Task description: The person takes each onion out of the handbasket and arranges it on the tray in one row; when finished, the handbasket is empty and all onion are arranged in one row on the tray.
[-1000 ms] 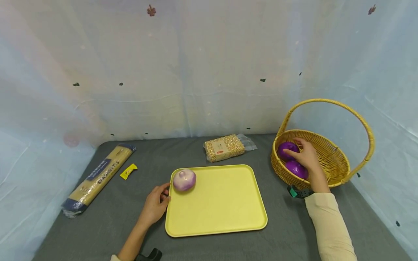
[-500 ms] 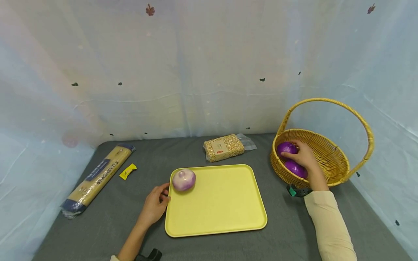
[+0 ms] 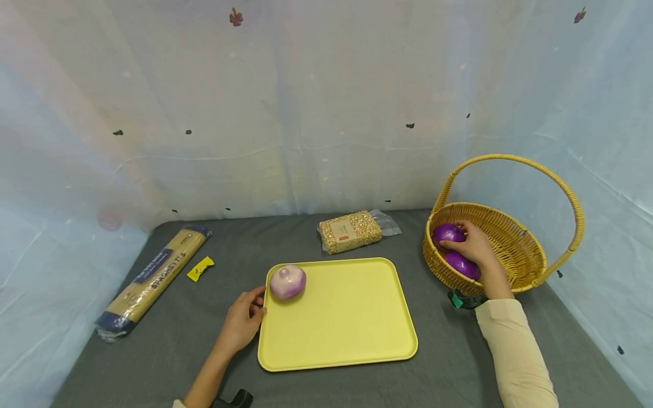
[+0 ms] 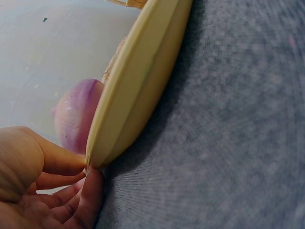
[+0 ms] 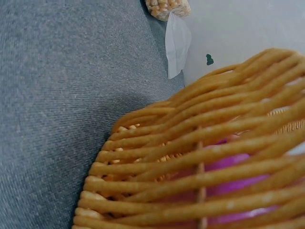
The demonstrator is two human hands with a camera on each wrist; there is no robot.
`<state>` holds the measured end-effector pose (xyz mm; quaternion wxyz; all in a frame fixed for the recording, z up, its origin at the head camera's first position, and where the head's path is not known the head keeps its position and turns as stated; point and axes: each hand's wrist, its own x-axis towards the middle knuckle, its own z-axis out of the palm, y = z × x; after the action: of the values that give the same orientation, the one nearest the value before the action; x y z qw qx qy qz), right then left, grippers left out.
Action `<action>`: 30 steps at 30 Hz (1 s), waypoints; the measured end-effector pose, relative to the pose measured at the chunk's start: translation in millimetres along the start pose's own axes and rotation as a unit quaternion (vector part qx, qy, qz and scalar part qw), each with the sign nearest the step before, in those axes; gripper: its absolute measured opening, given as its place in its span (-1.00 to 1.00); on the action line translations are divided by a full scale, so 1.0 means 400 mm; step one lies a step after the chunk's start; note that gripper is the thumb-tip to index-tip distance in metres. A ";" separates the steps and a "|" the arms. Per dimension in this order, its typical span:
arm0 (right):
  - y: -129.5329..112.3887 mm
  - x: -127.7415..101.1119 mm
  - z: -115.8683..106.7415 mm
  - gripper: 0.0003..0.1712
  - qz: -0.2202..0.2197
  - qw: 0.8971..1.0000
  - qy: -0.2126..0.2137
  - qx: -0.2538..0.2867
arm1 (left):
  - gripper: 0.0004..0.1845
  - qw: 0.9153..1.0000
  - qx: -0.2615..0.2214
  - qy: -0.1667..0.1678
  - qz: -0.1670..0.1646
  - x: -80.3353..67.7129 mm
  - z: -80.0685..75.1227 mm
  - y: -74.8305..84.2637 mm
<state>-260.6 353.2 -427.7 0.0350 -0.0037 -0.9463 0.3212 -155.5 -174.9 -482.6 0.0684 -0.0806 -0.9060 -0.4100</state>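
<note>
R hand (image 3: 471,245) is in the wicker basket (image 3: 515,258) at far right, fingers curled over the upper purple onion (image 3: 447,232) w/ a second one (image 3: 461,264) below; grip looks partial, could slip on lift. L hand (image 3: 244,320) pinches the yellow tray (image 3: 352,334) edge, pale onion (image 3: 288,281) nearby may roll if nudged.

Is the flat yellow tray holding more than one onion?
No, the flat yellow tray carries a single pale purple onion near its far left corner.

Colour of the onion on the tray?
The onion is pale purple fading to whitish on top; the tray is pale yellow. The head view shows it best.
</note>
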 end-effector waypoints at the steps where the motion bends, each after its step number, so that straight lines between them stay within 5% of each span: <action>1: -0.001 0.000 0.000 -0.17 0.001 1.000 0.001 0.000 | -0.56 1.000 0.000 0.000 0.000 0.000 0.000 0.001; 13: -0.004 -0.003 -0.001 -0.16 0.019 1.000 0.005 0.001 | -0.55 1.000 0.001 0.002 -0.001 0.001 0.002 -0.002; 23: -0.002 0.003 0.002 -0.01 0.024 0.999 -0.033 -0.011 | -0.55 1.000 0.007 0.004 0.001 0.002 0.004 -0.004; 30: -0.001 -0.004 -0.001 -0.07 0.012 1.000 0.012 0.021 | -0.56 1.000 0.005 0.010 0.003 0.002 0.003 -0.001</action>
<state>-259.0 352.9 -427.3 0.0421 -0.0183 -0.9388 0.3414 -156.3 -174.3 -483.4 0.0790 -0.0788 -0.9071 -0.4060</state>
